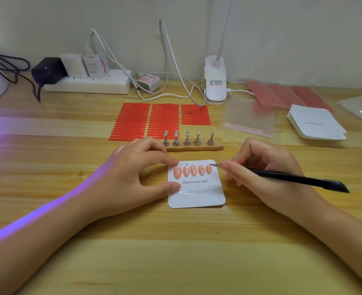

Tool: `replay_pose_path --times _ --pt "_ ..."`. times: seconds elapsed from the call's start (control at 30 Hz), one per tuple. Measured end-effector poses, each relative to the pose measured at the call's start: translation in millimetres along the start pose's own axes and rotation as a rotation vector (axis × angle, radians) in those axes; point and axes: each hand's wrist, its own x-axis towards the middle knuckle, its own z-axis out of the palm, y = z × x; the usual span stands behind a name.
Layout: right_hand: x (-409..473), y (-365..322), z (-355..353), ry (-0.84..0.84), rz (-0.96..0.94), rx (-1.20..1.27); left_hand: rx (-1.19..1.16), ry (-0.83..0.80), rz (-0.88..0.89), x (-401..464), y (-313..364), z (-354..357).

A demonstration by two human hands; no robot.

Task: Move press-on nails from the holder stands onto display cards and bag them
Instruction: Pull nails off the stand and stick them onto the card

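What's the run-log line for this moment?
display card: five nails on | holder stands: bare | left hand: steadies card | right hand: holds tweezers

The display card (196, 196) reads "Handmade Nail".
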Motion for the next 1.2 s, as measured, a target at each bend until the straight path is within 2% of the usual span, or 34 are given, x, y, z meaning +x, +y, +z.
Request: replay_pose_path --times 0.57,1.07,1.2 --pt "1.8 2.9 2.4 -0.011 -0.064 -0.063 -0.002 0.0 -0.011 0.1 0.9 -0.1" --pt "5.1 4.0 1.4 -0.084 0.009 -0.069 -0.012 -0.002 -0.009 0.9 0.7 0.7" --pt "5.0 5.0 -0.8 -0.116 0.063 0.021 -0.012 -0.004 -0.009 0.9 1.0 0.7"
